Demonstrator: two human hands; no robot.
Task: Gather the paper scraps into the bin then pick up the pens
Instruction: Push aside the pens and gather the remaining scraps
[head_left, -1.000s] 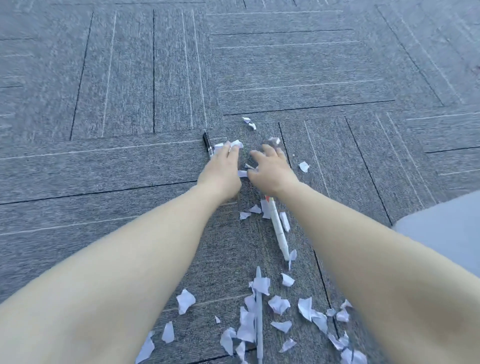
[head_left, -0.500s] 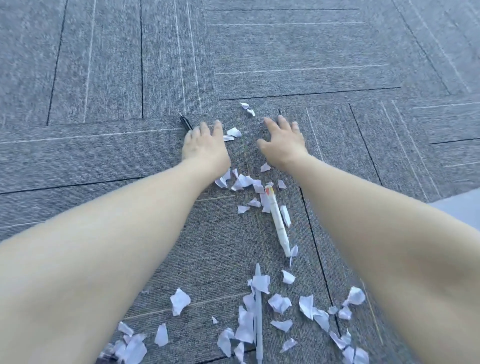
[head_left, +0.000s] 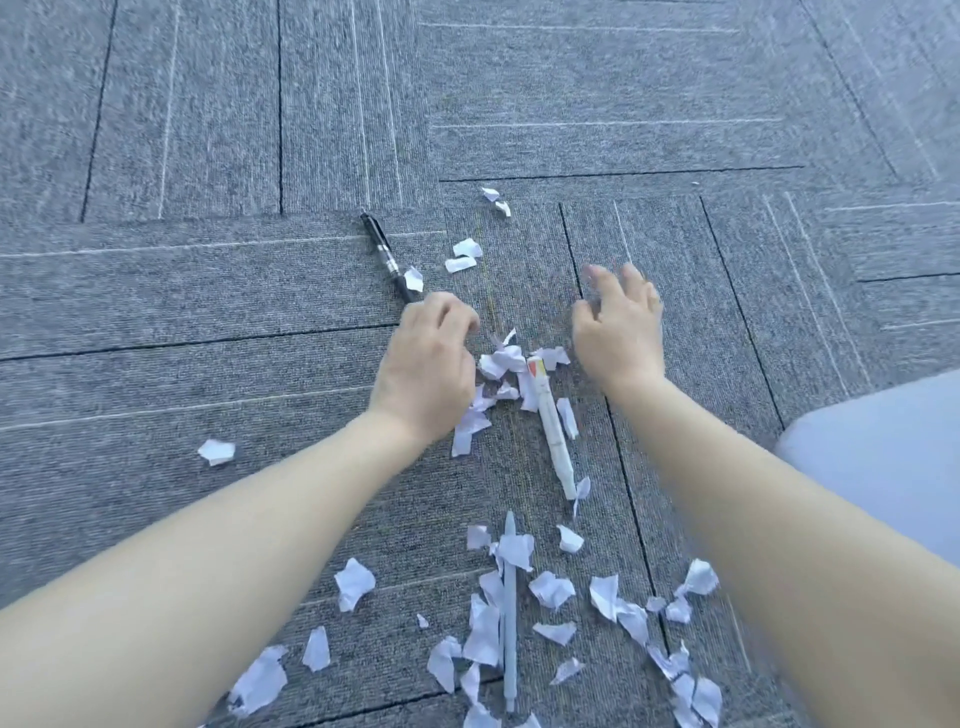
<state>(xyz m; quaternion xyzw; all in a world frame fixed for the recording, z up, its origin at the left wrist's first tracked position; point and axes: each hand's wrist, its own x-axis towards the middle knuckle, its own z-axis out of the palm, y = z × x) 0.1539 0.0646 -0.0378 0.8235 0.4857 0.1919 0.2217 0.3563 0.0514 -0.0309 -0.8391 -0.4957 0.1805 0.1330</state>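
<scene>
Left hand (head_left: 423, 369) curling loosely, right hand (head_left: 618, 327) spreading open, both gripping nothing — they're risking raking the white pen (head_left: 553, 426) at 6 o'clock in with the scraps (head_left: 501, 361).

three pens (head_left: 385, 255), many paper scraps (head_left: 355, 583)

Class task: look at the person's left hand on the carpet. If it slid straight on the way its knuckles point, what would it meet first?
Most likely the black pen: its near tip lies just beyond the left hand, with a small white paper scrap beside it. Height above the grey carpet is unclear.
</scene>
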